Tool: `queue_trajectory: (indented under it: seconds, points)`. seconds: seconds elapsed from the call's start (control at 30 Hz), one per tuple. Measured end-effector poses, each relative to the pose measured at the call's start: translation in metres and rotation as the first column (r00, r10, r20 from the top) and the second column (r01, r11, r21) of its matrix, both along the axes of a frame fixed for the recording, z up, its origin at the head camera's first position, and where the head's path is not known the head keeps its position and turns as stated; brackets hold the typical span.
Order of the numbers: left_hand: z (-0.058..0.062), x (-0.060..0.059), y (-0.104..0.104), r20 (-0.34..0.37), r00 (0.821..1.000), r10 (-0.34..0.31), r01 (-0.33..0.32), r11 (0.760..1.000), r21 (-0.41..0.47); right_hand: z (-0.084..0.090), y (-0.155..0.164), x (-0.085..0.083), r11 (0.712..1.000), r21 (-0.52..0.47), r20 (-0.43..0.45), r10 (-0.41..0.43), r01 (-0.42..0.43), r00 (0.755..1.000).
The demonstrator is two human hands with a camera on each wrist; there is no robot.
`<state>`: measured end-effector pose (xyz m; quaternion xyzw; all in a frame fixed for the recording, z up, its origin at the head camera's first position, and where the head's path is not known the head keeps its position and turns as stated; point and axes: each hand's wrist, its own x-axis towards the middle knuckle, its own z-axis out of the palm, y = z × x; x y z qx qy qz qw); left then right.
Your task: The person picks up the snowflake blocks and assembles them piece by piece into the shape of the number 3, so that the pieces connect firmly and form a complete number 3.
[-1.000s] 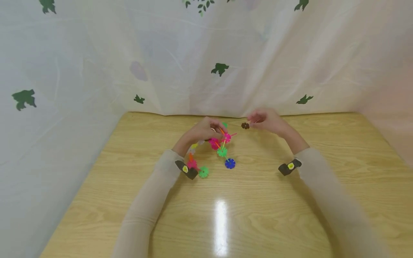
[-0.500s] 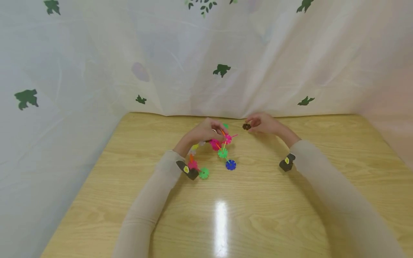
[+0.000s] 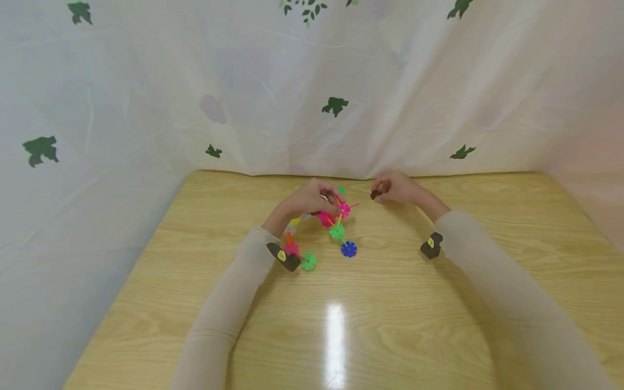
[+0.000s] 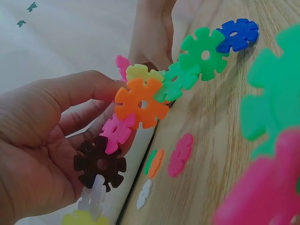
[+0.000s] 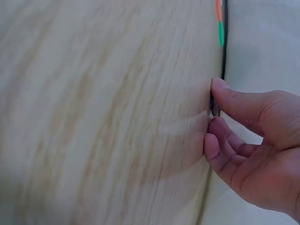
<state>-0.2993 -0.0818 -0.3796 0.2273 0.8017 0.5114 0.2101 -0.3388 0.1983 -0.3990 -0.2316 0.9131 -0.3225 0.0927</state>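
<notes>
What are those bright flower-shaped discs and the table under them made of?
The discs, joined in a chain, look like moulded plastic: flat, solid colours, crisp notched rims, a slight sheen. The table shows light wood grain with a glossy coat, given the bright glare streak; whether solid wood or a printed laminate, I cannot tell.

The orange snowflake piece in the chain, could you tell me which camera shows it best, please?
The left wrist view: the orange piece faces the camera, large and sharp, slotted between a pink piece and a green piece, by the left hand. The head view shows only a thin orange sliver. The right wrist view shows a distant orange streak.
</notes>
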Motion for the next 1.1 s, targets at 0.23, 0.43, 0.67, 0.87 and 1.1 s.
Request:
queue_trajectory:
  seconds: [0.23, 0.43, 0.67, 0.87, 1.1]
  points:
    - [0.000, 0.000, 0.000, -0.001, 1.000, 0.000, 0.000, 1.000, 0.004, -0.006, 0.001, 0.009, 0.997, -0.053, 0.064, -0.051, 0.054, 0.997]
    - [-0.002, -0.001, -0.001, -0.001, 1.000, 0.001, -0.001, 1.000, 0.003, -0.006, 0.000, 0.020, 0.986, -0.158, 0.212, -0.023, 0.058, 0.977]
    - [-0.002, -0.005, -0.005, -0.011, 1.000, 0.004, -0.005, 1.000, -0.018, 0.009, -0.003, 0.032, 0.949, -0.308, 0.300, 0.037, 0.060, 0.953]
    - [-0.004, -0.007, -0.004, -0.005, 1.000, 0.005, -0.005, 1.000, -0.022, 0.013, -0.011, 0.039, 0.870, -0.474, 0.336, 0.041, 0.132, 0.941]
    - [-0.002, -0.005, -0.005, -0.015, 1.000, 0.008, -0.008, 1.000, -0.011, 0.010, -0.019, 0.041, 0.815, -0.551, 0.352, 0.032, 0.179, 0.936]
